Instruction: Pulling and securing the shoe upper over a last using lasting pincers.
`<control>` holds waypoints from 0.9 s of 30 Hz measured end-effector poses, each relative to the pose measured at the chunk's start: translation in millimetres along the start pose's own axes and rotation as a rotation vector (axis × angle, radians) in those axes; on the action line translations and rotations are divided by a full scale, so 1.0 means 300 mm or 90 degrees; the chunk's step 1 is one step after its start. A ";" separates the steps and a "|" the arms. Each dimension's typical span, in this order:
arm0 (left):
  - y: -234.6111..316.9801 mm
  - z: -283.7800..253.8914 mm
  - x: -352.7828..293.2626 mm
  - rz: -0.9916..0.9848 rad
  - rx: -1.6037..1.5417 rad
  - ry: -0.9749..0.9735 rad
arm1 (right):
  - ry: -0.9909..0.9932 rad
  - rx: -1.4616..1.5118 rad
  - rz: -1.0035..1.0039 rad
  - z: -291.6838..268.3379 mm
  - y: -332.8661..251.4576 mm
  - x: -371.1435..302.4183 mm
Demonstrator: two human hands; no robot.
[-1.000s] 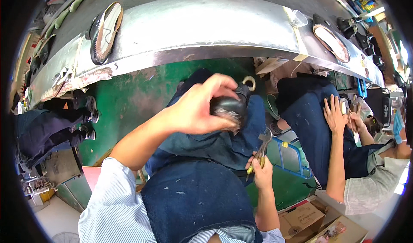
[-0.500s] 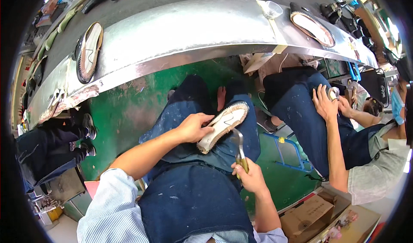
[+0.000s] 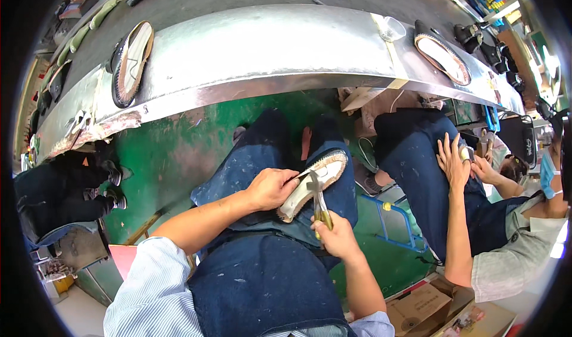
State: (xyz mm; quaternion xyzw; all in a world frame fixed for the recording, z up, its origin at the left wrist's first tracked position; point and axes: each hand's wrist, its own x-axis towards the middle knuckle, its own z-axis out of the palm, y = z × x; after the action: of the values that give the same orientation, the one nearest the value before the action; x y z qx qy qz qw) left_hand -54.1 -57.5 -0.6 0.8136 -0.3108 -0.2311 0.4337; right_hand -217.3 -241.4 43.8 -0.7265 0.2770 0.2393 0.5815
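The left hand (image 3: 272, 189) holds the side of an upturned shoe (image 3: 300, 196) in the middle of the frame. The right hand (image 3: 336, 235) grips pincers (image 3: 319, 200), their metal head over the shoe's pale bottom. On the table (image 3: 256, 45), one dark shoe (image 3: 133, 64) lies upper left, a second dark shoe (image 3: 442, 58) upper right.

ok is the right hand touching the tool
Touching: the head view shows the right hand with its fingers wrapped around the tool at its handle.
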 end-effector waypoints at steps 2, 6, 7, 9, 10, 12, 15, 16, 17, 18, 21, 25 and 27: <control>0.004 0.005 -0.003 0.004 0.007 0.008 | -0.035 0.306 0.018 0.001 0.010 0.011; 0.008 0.024 -0.035 -0.022 -0.046 0.046 | 0.188 -0.234 -0.295 0.014 0.028 0.010; 0.008 0.031 -0.047 -0.083 -0.087 0.036 | 0.072 -0.144 -0.112 -0.022 0.032 -0.014; 0.002 0.043 -0.060 0.015 -0.058 0.106 | 0.019 -0.008 -0.049 -0.057 0.034 -0.026; -0.003 0.046 -0.061 0.046 -0.042 0.126 | -0.014 0.071 0.009 -0.079 0.032 -0.036; -0.015 0.055 -0.064 0.073 -0.036 0.135 | -0.027 0.093 -0.013 -0.089 0.025 -0.015; -0.030 0.064 -0.067 0.089 -0.044 0.149 | 0.084 -0.139 -0.127 -0.063 0.017 0.001; -0.034 0.064 -0.065 0.092 -0.052 0.158 | 0.147 -0.233 -0.221 -0.044 0.014 0.008; -0.034 0.067 -0.067 0.090 -0.060 0.163 | 0.154 -0.230 -0.203 -0.049 0.012 -0.006; -0.034 0.067 -0.068 0.096 -0.058 0.185 | 0.127 -0.231 -0.182 -0.040 0.009 -0.015; -0.024 0.070 -0.073 0.113 -0.051 0.216 | 0.125 -0.343 -0.220 -0.048 -0.010 -0.056; -0.012 0.080 -0.087 0.100 -0.062 0.182 | 0.081 -0.481 -0.271 -0.076 -0.109 -0.079; -0.017 0.091 -0.085 0.110 -0.073 0.163 | 0.029 -0.539 -0.190 -0.088 -0.200 -0.073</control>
State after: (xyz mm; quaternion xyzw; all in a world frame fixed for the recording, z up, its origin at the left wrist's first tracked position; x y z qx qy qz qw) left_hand -88.0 -52.8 -16.5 0.7807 -0.3083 -0.1046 0.5335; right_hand -191.9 -254.2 106.8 -0.9375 0.0595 0.2294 0.2549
